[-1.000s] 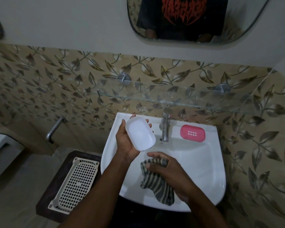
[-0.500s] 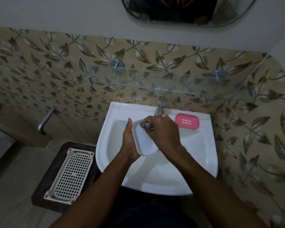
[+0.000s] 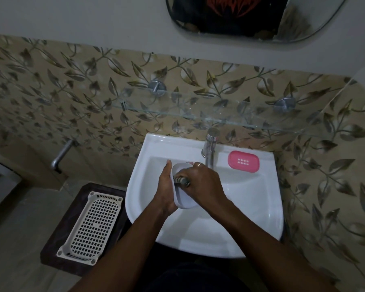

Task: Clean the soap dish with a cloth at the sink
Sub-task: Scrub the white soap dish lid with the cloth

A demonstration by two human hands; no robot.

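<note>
Plainly the white wash basin (image 3: 251, 207) is the working place. Both hands meet over its bowl, presumably so that drips and loosened scum fall into it rather than onto the floor. Left of the basin and lower, a perforated cream basket (image 3: 93, 224) lies on a dark stool (image 3: 57, 239), well apart from the work.

Over the left half of the bowl, the left hand (image 3: 165, 190) grips the white soap dish (image 3: 184, 200) from its left side. The thumb lies up along the rim, and the dish's hollow is tilted toward the right hand (image 3: 202, 182). That tilt seems meant to give the wiping a firm face to push against. The right hand is curled round a bunched striped cloth (image 3: 182, 181) and presses it into the hollow.

On the basin's rear ledge, just right of the tap (image 3: 209, 148), sits a pink slotted tray (image 3: 243, 161). It is probably the dish's drainer, set aside so the shell can be wiped alone.

Much is hidden. The left fingers are behind the dish, and nearly all of the cloth is inside the fist — only a twisted end shows. The right hand covers most of the hollow, so how clean it is cannot be judged. In the dim light I cannot tell whether the tap is running.
</note>
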